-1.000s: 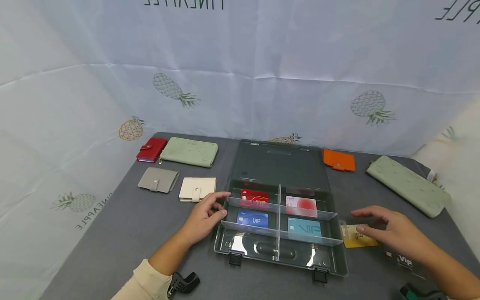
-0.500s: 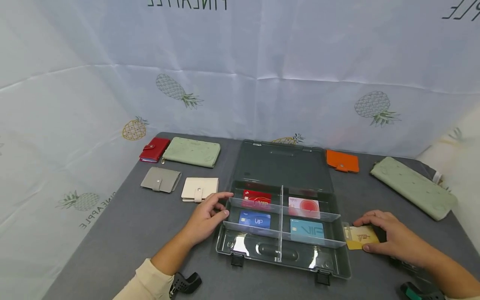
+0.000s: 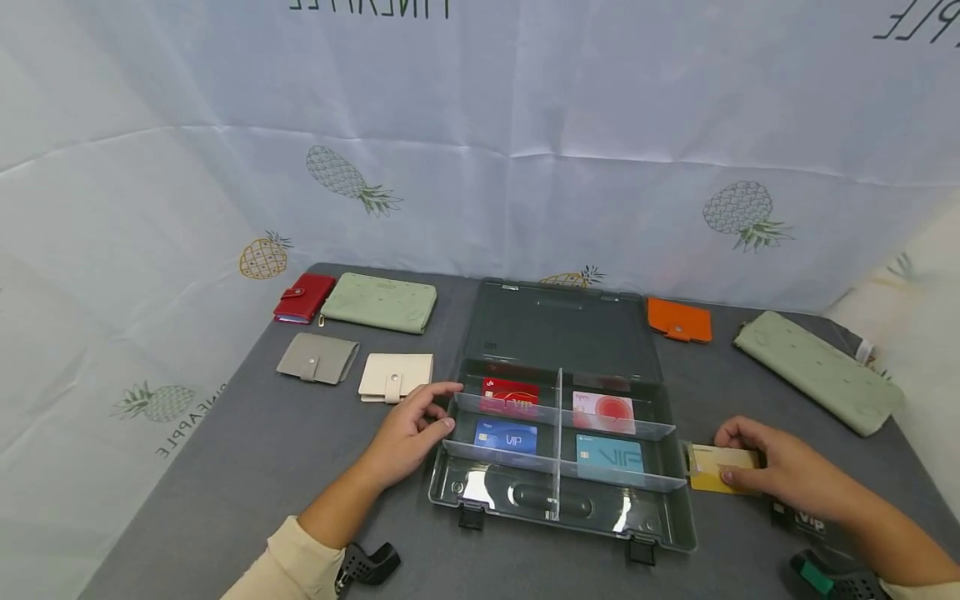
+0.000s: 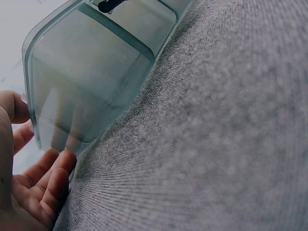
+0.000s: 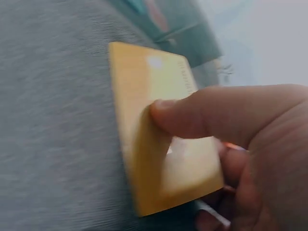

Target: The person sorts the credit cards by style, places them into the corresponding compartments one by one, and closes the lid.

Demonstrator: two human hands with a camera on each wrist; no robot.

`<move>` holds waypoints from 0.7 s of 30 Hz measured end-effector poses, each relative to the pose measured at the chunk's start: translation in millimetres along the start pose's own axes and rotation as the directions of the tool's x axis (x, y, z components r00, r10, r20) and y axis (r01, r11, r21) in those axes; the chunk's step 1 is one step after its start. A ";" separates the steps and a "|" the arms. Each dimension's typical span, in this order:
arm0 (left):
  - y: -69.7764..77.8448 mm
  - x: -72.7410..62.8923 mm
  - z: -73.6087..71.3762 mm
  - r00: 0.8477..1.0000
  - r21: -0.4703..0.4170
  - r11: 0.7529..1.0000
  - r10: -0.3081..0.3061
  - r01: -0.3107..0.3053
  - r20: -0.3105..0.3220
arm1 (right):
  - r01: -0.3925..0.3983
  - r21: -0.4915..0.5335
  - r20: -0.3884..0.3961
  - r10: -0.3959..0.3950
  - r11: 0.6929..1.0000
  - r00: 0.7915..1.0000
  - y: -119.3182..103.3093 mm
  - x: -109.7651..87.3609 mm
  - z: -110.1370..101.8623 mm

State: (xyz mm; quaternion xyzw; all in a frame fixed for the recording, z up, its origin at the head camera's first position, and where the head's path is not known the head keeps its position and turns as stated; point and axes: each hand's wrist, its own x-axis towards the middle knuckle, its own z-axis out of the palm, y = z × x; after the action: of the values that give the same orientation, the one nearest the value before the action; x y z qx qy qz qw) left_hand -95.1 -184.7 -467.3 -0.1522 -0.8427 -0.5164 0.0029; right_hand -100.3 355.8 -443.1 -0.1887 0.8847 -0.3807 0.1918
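Observation:
A gold card is pinched in my right hand, just right of the box. In the right wrist view, the thumb presses the top of the gold card, with the fingers beneath; its near part is blurred. My left hand touches the left side of the dark translucent compartment box, fingers relaxed against its wall. Inside the box lie a red card, a blue card, a pink card and a teal card. Its two front compartments show no card.
The box's lid lies back behind it. A black card sits partly under the right forearm. Wallets lie around: red, green, grey, cream, orange and another green one.
My right hand has come down onto the gold card, gripped it and raised it slightly off the table. The left hand stays at the box's side.

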 end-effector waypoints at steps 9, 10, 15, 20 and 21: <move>-0.5 -0.2 0.9 1.000 -0.001 1.000 -0.016 0.016 -0.002 | 0.017 0.184 0.158 -0.047 0.983 0.986 -6.3 -2.1 -26.1; -0.3 -0.1 0.9 1.000 0.001 1.000 -0.018 0.018 -0.002 | -0.004 0.182 0.174 -0.028 0.983 0.984 -8.8 -3.1 -31.1; 0.9 0.1 0.8 1.000 0.004 1.000 -0.017 0.017 -0.005 | -0.109 0.089 0.194 0.091 0.990 0.977 -28.9 -8.2 -56.6; 0.9 -0.1 -0.1 1.000 0.001 1.000 -0.013 0.014 -0.004 | -0.114 0.011 0.176 0.110 0.993 0.978 -53.4 -5.0 -65.9; 0.8 0.0 -0.4 1.000 -0.001 1.000 -0.014 0.014 -0.006 | -0.100 0.010 0.177 0.097 0.995 0.980 -58.7 -2.3 -64.8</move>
State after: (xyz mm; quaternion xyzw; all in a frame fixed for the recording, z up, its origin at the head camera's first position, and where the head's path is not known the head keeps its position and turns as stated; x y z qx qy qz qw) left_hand -95.0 -184.7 -466.4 -0.1450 -0.8435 -0.5172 0.0016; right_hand -118.6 358.3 -357.6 -0.1759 0.8690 -0.3608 0.2894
